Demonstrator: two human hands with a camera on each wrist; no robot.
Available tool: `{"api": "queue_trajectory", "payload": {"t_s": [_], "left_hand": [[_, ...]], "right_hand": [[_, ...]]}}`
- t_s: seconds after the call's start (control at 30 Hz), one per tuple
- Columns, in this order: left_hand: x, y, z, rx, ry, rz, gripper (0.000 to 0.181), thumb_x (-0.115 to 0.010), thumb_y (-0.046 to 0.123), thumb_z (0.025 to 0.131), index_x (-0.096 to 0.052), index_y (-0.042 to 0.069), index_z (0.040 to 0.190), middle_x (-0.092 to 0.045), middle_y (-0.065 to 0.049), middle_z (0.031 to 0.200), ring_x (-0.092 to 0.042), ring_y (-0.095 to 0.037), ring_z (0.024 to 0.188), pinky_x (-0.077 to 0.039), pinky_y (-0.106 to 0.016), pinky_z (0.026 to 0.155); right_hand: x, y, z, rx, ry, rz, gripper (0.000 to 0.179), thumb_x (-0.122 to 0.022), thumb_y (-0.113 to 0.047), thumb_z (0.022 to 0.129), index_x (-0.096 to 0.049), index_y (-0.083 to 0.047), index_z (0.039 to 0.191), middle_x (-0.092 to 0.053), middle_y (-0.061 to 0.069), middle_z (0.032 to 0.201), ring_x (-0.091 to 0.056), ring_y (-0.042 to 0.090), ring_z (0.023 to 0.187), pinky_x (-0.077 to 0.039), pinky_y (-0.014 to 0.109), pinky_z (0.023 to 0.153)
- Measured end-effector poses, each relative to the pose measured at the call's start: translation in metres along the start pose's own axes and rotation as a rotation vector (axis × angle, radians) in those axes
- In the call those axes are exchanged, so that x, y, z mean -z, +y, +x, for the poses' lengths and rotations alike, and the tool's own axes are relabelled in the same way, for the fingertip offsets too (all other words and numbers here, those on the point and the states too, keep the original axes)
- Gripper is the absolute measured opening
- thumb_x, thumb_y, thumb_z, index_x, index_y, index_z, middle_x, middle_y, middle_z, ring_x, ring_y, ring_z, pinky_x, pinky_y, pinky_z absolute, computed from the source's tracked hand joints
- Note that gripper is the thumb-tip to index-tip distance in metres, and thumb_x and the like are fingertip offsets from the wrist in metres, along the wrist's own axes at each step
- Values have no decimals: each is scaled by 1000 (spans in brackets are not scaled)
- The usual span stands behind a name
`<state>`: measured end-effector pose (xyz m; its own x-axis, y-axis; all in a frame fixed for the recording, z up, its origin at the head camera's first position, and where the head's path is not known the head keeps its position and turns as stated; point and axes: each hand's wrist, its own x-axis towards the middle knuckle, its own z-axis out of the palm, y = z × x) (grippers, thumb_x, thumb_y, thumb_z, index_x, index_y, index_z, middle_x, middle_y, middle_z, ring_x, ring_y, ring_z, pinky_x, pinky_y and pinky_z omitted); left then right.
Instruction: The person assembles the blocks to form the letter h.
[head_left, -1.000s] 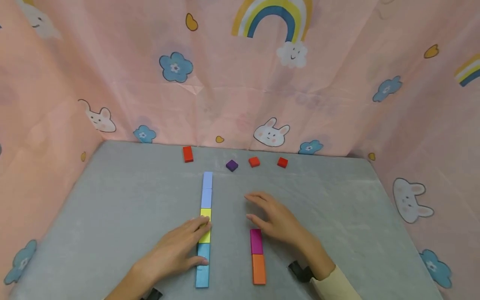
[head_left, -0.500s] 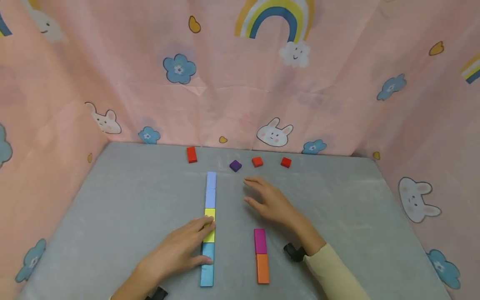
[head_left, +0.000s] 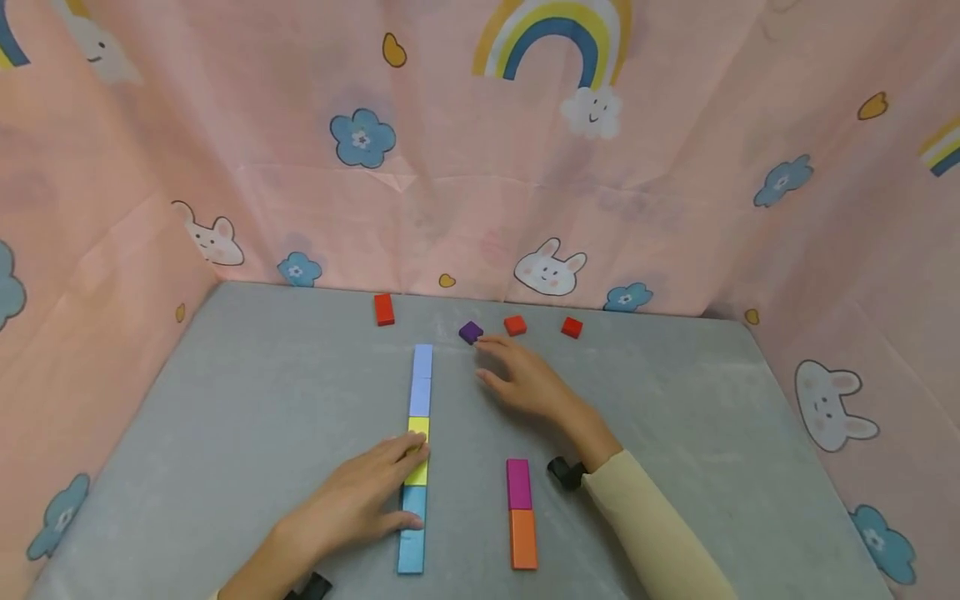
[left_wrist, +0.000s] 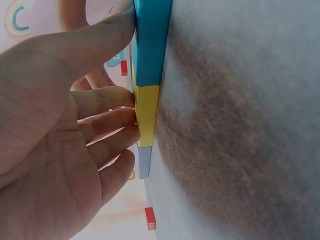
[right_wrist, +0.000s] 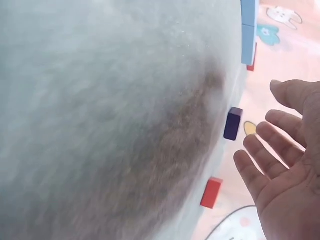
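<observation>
Fingers [head_left: 501, 347] of a person's right hand [head_left: 528, 385] are hovering just beside a small dark-purple block [head_left: 469, 331], flat-faced and turned cornerwise, which is lying on the far side of a grey, cloth-like tabletop [head_left: 247, 400]. The right hand is showing loosely extended fingers, thumb apart, and is gripping nothing; the views are not settling whether a fingertip is touching the purple block. A short red block [head_left: 515, 325] is lying to its right, a second short red block [head_left: 572, 327] farther right, and a longer red rectangular block [head_left: 384, 309] to its left.

Nearer, the left hand [head_left: 360, 492] is resting relaxed, nearly straight fingers against the yellow section [left_wrist: 147, 115] of a straight row, its thumb on the light-blue pair [head_left: 412, 552] at the near end, without clasping. Two periwinkle-blue blocks [head_left: 421, 397] are forming the far end. To the right, a magenta rectangular block [head_left: 518, 484] and an orange rectangular block [head_left: 523, 540] are lying end to end.

The purple block is probably weighing little, looking stiff and sturdy, its smooth faces perhaps slightly slippery. Opposite upright sides are offering the best hold, between thumb and index finger.
</observation>
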<state>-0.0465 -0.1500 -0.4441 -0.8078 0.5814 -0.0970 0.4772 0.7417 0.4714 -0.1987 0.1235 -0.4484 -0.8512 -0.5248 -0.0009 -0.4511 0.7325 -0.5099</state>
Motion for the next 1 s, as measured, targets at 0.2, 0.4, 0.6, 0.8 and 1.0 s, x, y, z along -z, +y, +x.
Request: {"api": "queue_trajectory", "payload": {"t_s": [0.2,0.4,0.6,0.8,1.0], "left_hand": [[1,2,2,-7,-3,9,85,-84,43,89,-49,3,157,-47,-13,165,-46,-31,153,-45,-51,124],[4,1,-1,-11,8,21,85,-86,40,88,-51,1,154,-49,-14,163,-48,-32,152,-46,-51,123],[4,-1,-3,-25,18,26,84,-85,42,88,-52,2,154,-49,-12,163,-49,-31,151,-46,-51,123],[2,-2,-3,-27,28,35,84,-87,40,87,-53,1,153,-50,-12,162,-50,-31,150,-46,-50,123],[2,-3,-4,-33,40,35,84,-86,40,87,-52,3,154,-50,-11,162,-50,-30,150,-46,-50,123]], "right_hand": [[-2,3,10,-3,-22,-52,56,-72,-22,102,-55,-7,153,-55,14,159,-51,32,150,-45,52,124],[-9,0,23,-3,-31,-61,54,-67,-21,105,-53,-8,156,-52,14,160,-51,32,150,-45,51,125],[-14,-2,39,14,52,-122,48,-67,-15,104,-59,-5,150,-59,16,149,-56,32,140,-49,48,122],[-15,-5,52,67,40,-149,41,-58,-9,107,-62,-3,147,-53,13,162,-46,31,155,-38,47,130],[-17,-7,57,56,-23,-165,43,-55,-4,107,-58,-1,150,-55,15,160,-47,33,154,-36,48,131]]}}
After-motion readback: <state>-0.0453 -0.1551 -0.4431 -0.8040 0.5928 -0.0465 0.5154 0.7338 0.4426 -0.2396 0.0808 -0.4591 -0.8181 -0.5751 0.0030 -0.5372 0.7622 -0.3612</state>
